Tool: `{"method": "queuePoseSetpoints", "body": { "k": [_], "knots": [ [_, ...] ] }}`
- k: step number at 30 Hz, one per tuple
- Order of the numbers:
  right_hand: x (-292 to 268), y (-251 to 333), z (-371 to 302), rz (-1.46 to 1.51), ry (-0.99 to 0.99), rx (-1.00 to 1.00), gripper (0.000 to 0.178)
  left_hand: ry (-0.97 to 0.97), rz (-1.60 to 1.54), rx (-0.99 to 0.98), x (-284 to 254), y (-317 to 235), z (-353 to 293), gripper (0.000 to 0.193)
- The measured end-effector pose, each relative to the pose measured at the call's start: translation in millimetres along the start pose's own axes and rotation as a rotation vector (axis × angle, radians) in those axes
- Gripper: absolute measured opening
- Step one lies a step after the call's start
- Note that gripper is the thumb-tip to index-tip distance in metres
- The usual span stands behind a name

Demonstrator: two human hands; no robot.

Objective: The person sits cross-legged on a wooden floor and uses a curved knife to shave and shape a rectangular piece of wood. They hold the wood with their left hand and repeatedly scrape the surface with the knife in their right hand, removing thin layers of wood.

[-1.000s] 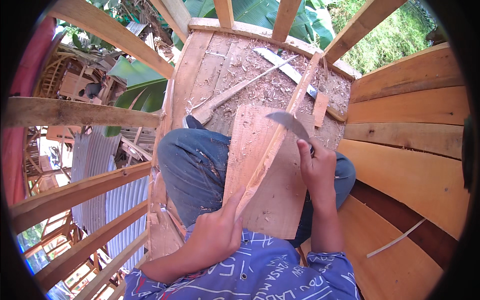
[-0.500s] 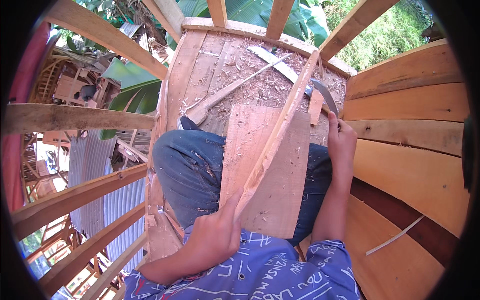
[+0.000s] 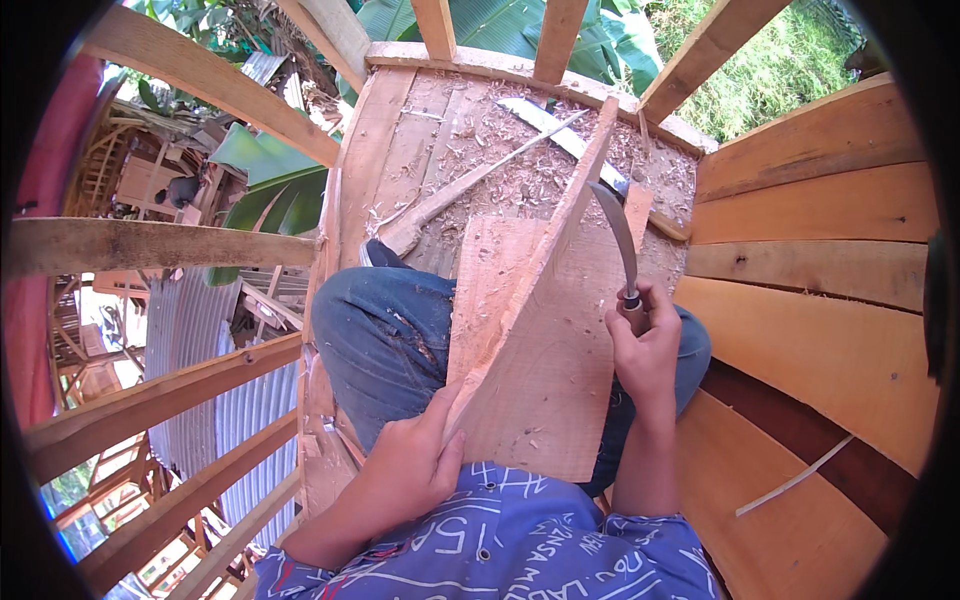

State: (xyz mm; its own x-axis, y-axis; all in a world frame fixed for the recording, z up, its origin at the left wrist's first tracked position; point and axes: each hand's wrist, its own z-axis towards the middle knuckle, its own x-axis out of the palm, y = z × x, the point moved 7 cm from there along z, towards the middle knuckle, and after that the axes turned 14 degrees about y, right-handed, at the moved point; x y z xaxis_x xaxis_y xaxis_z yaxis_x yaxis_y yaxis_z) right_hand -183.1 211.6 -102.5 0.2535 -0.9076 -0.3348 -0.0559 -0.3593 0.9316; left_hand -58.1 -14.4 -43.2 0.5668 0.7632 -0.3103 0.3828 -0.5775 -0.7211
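The long wooden strip (image 3: 545,258) is leaning up and away from the left fingers, over a flat board (image 3: 540,430) on the lap. Some of the cutting looks done: curly shavings (image 3: 500,150) are lying on the floor beyond the fingers. Some may be left, because the edge near the left fingers is looking bumpy; I cannot tell how much. The strip is showing pale, chopped wood there and looking straighter toward its far end.

The left hand (image 3: 415,455) is gripping the strip's near end. The right hand (image 3: 648,350) is closing its fingers around the handle of a curved knife (image 3: 624,240). Its tip is pointing up past those fingers, close to the strip; I cannot tell if they are touching. Farther out, a long blade (image 3: 532,115) is resting among the shavings.
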Motion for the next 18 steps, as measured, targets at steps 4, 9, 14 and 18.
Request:
{"method": "queuePoseSetpoints", "body": {
  "k": [4,9,14,18],
  "knots": [
    [6.5,7.0,-9.2,0.079,0.082,0.003,0.024,-0.035,-0.042,0.015,-8.4,9.4,-3.2,0.047],
    [9.1,7.1,-15.0,0.074,0.111,0.071,0.026,-0.032,-0.020,-0.035,-8.4,11.7,-18.0,0.045],
    [4.1,-1.7,-24.4,0.240,0.029,-0.027,0.027,-0.023,0.134,-0.016,-16.1,9.2,-30.9,0.044],
    [9.2,8.2,-26.1,0.379,0.160,0.013,0.027,0.073,0.218,-0.004,-24.4,15.4,-42.4,0.045]
  ]
}}
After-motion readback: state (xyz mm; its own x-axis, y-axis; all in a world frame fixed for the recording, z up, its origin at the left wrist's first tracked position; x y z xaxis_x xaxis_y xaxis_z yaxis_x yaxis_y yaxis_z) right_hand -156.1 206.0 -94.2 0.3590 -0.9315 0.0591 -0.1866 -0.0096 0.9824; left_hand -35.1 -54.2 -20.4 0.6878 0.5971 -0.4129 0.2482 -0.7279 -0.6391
